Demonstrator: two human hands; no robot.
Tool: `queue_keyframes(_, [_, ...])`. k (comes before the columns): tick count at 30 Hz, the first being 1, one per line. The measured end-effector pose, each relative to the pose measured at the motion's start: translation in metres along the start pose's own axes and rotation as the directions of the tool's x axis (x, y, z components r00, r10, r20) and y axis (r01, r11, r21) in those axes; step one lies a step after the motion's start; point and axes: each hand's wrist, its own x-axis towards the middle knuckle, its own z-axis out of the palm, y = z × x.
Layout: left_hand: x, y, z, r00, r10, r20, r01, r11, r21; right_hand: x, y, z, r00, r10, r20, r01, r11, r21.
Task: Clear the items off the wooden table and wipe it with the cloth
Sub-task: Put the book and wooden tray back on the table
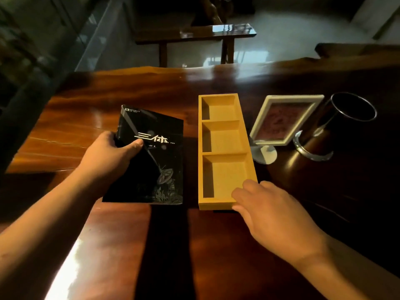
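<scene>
Over on the left, the left hand (112,156) has the black book (151,156) in its grip: thumb pressed flat on the cover just below the pale title lettering, the other fingers tucked under the spine edge. The book spreads out to the right of that hand and down toward the person, its far end tipped up. The forearm runs in from the lower left corner, bare, wrist nearly straight.

Just to the right of the book, and directly ahead of the right hand (272,215), lies the pale wooden tray (225,178), three compartments in a row, all bare. The right hand sits at the tray's near right corner, fingers loosely spread and uncurled, fingertips (240,194) touching the rim and edging into the nearest compartment. It grasps nothing. Its forearm comes in from the lower right, palm down.

Further right of that hand and beyond it, a white photo frame (283,120) stands tilted on a round foot, just beside the tray. Right again, a dark metal cup (346,118) touches the frame's edge. Everything rests on the glossy wooden table (91,100).
</scene>
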Motion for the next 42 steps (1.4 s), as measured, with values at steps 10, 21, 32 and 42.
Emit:
queue_keyframes(10, [0.009,-0.030,0.070,0.995,-0.083,0.046,0.079,0.992,0.094,-0.006,0.022,0.026,0.999,-0.003,0.037,0.002,1.000,0.026])
queue_keyframes(21, [-0.037,-0.017,0.048,0.969,0.223,0.108,-0.231,0.653,0.722,-0.002,0.013,0.010,0.990,0.051,0.128,-0.035,0.992,-0.123])
queue_keyframes(32, [-0.181,0.066,-0.044,0.716,0.693,0.085,-0.486,0.408,0.773,0.018,-0.103,-0.130,0.924,0.113,-0.364,-0.095,0.993,0.069])
queue_keyframes(42, [-0.300,-0.049,-0.075,0.720,0.627,0.298,-0.636,0.424,0.645,-0.130,-0.212,-0.056,0.962,0.231,-0.144,-0.227,0.973,0.046])
